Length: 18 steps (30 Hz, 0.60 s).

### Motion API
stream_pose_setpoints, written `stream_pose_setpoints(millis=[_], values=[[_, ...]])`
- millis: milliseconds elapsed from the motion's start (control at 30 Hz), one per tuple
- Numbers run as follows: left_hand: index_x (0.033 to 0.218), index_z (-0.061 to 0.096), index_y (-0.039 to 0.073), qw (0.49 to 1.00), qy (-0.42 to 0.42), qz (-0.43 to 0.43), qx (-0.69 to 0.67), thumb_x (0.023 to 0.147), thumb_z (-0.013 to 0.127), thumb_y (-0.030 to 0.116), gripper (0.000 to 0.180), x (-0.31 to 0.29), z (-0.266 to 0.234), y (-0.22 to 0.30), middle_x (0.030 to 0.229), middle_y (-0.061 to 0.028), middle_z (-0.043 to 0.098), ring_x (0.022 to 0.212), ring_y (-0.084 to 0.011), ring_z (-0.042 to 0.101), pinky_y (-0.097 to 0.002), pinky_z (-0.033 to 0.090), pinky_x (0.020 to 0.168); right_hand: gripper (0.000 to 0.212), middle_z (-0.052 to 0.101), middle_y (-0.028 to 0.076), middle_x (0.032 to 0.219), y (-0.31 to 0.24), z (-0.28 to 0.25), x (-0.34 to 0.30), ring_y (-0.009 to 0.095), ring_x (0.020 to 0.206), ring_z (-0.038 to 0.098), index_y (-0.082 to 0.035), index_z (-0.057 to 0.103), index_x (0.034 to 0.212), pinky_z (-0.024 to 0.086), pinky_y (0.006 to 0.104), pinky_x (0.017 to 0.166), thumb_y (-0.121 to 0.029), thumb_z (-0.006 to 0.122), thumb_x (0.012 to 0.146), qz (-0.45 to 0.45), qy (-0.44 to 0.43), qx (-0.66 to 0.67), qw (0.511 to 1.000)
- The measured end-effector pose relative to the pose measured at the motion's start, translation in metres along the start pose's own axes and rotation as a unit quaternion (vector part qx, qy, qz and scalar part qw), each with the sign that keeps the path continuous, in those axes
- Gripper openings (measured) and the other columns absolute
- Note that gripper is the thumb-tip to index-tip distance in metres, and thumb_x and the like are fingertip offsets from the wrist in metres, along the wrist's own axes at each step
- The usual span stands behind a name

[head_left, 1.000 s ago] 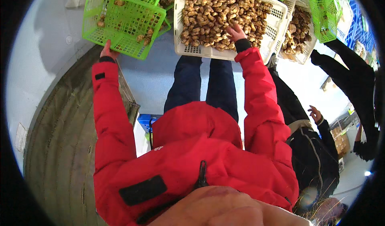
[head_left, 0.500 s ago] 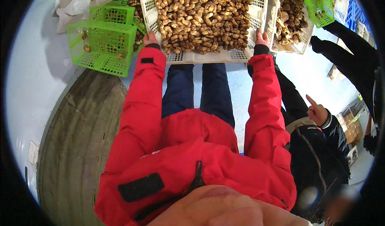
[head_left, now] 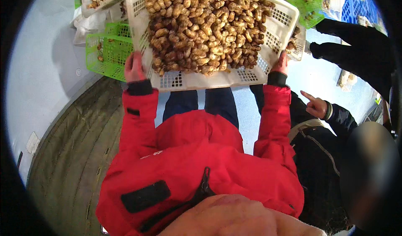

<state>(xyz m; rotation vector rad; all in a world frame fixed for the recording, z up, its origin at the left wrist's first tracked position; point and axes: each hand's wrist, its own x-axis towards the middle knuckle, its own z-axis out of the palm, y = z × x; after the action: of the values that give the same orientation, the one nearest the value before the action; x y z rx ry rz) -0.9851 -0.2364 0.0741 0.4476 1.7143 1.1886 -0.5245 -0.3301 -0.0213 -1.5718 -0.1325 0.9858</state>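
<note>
A white, slotted plastic basket (head_left: 201, 82), wide and shallow, hangs in front of me, held out in both arms. Brown and tan lumpy pieces (head_left: 209, 31), knobbly and thumb-like, fill it in a heap; I cannot tell their kind. At the basket's left end, my left hand (head_left: 135, 67) grips the rim, fingers partly hidden behind the wall. My right hand (head_left: 281, 63) is closed on the opposite end near its front corner. The basket tilts slightly, its right end reaching farther back.
Green mesh baskets (head_left: 109, 59) stand left of my load, and a white basket (head_left: 89, 5) of similar pieces lies beyond. Another green basket (head_left: 305, 6) is far right. A co-worker's hand (head_left: 316, 106) points from the right, near my right arm. Dark ribbed material (head_left: 71, 160) covers the left side.
The basket has come up and closer to me, looking larger, and has turned slightly. Both hands moved with it, keeping their grip. The co-worker's pointing hand shifted left in view.
</note>
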Motion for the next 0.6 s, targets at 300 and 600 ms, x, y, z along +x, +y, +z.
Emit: stream_pose_setpoints(millis=[300,600], values=[[0.088,0.060,0.004,0.996,-0.083,-0.003,0.027,0.074,0.063,0.020,0.021,0.012,0.053,0.069,0.077,-0.0040,0.058,0.061,-0.0120,0.050,-0.0243,0.039,0.055,0.018,0.059,0.006,0.089,-0.041,-0.061,0.059,0.018,0.082,0.056,-0.002,0.059,0.092,0.042,0.0256,0.075,-0.014,0.057,0.078,-0.095,0.022,0.053,0.994],[0.088,0.058,0.004,0.991,-0.079,0.109,-0.028,0.076,0.060,0.023,0.022,-0.041,0.008,0.132,0.080,-0.0045,0.060,0.060,-0.0102,0.053,-0.0234,0.039,0.047,0.037,0.058,0.007,0.089,-0.091,0.018,-0.078,0.016,0.071,0.054,-0.002,0.055,0.099,0.045,0.0282,0.065,-0.034,0.052,0.082,-0.047,0.025,0.022,0.998]])
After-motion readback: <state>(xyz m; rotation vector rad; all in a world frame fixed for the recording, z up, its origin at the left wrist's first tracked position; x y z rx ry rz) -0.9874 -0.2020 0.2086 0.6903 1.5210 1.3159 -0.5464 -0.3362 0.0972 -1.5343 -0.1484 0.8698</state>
